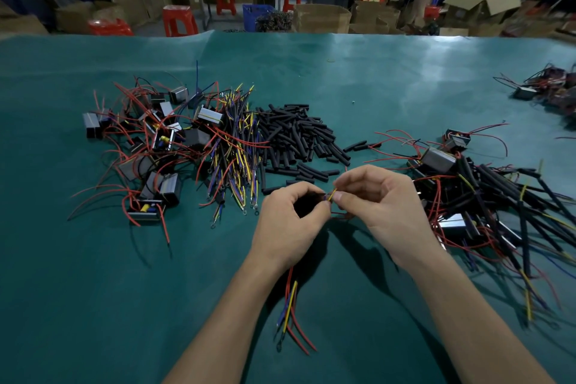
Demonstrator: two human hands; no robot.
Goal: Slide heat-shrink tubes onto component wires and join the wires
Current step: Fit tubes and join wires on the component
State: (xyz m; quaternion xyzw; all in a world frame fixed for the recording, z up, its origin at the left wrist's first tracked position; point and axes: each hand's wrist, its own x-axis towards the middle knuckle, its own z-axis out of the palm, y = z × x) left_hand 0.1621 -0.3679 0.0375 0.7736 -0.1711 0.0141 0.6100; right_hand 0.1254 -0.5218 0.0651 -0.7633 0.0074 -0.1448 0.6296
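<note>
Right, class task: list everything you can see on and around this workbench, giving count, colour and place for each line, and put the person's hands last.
green mat: one, teal, covering the table.
unfinished components: a pile, grey-black boxes with red wires, left.
loose wires: a pile, yellow, blue and black, centre-left.
heat-shrink tubes: a pile, black, centre.
sleeved components: a pile, black tubes over wires, right.
more components: a heap, dark with red wires, far right.
plastic stools: several, red, beyond the table.
cardboard boxes: several, brown, on the floor.
left hand: grips a wire bundle.
right hand: pinches a yellow wire end.
</note>
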